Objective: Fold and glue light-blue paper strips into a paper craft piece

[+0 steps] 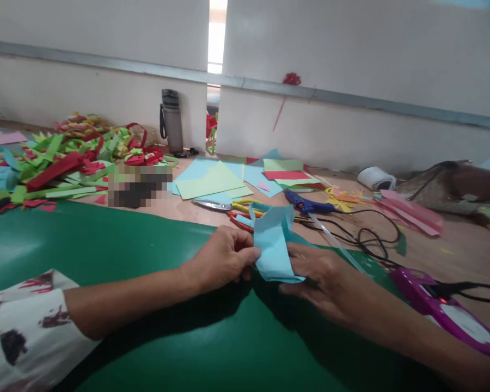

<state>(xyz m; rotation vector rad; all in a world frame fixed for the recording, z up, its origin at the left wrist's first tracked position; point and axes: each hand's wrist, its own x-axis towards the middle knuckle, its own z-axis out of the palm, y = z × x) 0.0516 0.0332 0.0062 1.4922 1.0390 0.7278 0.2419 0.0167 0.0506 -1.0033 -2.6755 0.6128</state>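
The folded blue paper (273, 245) is held above the green mat (126, 261), near its far edge, pinched by the left hand (226, 255) and gripped by the right hand (320, 271). Beyond that edge, scissors (212, 205) and a blue glue gun (308, 204) are seen.

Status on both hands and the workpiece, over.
Left hand and right hand both on folded blue paper. Blue glue gun just beyond. Nothing between hands.

matt blue paper (271, 245), glossy green table cover (118, 245), blue plastic glue gun (310, 204)
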